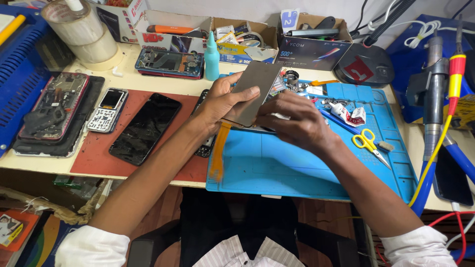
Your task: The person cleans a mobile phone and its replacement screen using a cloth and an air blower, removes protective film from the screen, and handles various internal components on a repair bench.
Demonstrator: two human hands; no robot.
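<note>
My left hand [221,101] grips a flat grey rectangular panel [255,89], tilted up over the blue work mat [277,165]. An orange flex strip [218,153] hangs from its lower edge onto the mat. Beside it, my right hand [294,121] is curled with its fingers at the panel's lower right edge, over an opened phone body that is mostly hidden beneath both hands.
A black phone screen [144,127] and a keypad phone [108,110] lie on a red mat at left. Opened phones [169,63] sit further back, with a teal bottle [212,58], tape rolls [84,29] and boxes. Yellow scissors [368,143] lie at right.
</note>
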